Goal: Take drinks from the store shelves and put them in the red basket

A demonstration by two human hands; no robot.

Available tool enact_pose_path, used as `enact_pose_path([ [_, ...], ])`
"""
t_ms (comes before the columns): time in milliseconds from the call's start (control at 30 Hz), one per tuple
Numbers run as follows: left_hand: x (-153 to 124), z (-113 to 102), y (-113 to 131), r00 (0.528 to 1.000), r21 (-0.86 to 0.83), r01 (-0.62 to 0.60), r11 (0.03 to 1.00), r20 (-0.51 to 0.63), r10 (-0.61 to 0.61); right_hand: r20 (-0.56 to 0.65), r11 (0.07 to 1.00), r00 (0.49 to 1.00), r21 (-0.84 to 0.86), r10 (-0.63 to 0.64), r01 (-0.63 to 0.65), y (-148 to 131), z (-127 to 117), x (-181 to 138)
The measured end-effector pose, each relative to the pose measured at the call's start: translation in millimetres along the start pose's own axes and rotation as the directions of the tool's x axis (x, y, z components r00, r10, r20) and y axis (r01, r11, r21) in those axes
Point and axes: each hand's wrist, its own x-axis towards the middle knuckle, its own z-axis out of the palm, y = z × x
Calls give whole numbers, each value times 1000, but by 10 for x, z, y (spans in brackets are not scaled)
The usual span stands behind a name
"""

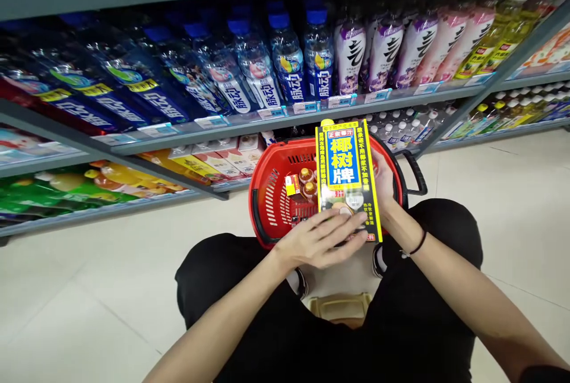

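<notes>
I hold a tall black, yellow and blue drink carton (345, 172) upright over a red shopping basket (271, 193) on the floor in front of my knees. My left hand (323, 240) lies across the carton's lower front with its fingers stretched over it. My right hand (383, 184) grips the carton from behind at its right edge; most of its fingers are hidden. Small bottles with brown caps (306, 184) and a small red and yellow box sit inside the basket.
Store shelves run across the view: blue-capped water bottles (285, 62), purple and pink bottles (387, 44) and yellow ones above, juice bottles and cartons (214, 160) below. The basket's black handle (416, 172) sticks out right. Pale tiled floor (89, 288) lies on both sides.
</notes>
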Motion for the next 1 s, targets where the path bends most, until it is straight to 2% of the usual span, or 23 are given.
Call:
enact_pose_path([
  [100,-87,73,-19,974,-37,224,974,-8,-224,40,996,996,33,83,-84,-27,46,-21],
  [167,-133,119,-2,913,-63,405,912,-19,-407,21,993,993,28,113,-114,0,55,8],
  [200,-145,133,8,857,-79,512,856,-25,-515,-14,992,992,28,122,-122,27,49,29],
  [233,-150,139,10,774,-107,628,771,-19,-633,-64,992,990,28,126,-124,58,36,52],
  [300,-146,122,-29,534,-231,829,510,51,-844,-160,993,980,28,120,-117,127,-5,88],
  [333,-144,99,-77,409,-318,878,357,115,-905,-194,993,974,20,118,-117,157,-33,99],
  [367,-147,68,-143,309,-406,887,217,176,-935,-215,993,970,1,118,-120,183,-64,106],
  [400,-157,31,-221,241,-490,865,107,219,-946,-228,992,968,-37,106,-118,202,-98,112],
  [433,-174,-11,-303,194,-567,823,28,235,-952,-239,990,968,-94,78,-103,214,-136,120],
  [567,-260,-188,-528,27,-739,650,-175,253,-967,-255,918,950,-390,-182,71,195,-295,187],
  [633,-282,-250,-538,-49,-774,570,-277,305,-951,-219,885,944,-449,-245,125,153,-342,212],
  [733,-291,-283,-485,-150,-788,437,-433,411,-899,-70,928,985,-351,-155,121,65,-326,182],
  [833,-314,-257,-442,-257,-701,308,-643,589,-766,52,968,997,-241,-55,66,3,-248,116],
  [900,-347,-232,-437,-296,-617,253,-745,684,-667,31,972,1000,-234,-3,11,6,-212,104],
  [1000,-407,-217,-450,-352,-501,224,-836,759,-548,-49,970,991,-204,126,-133,62,-202,147],
])
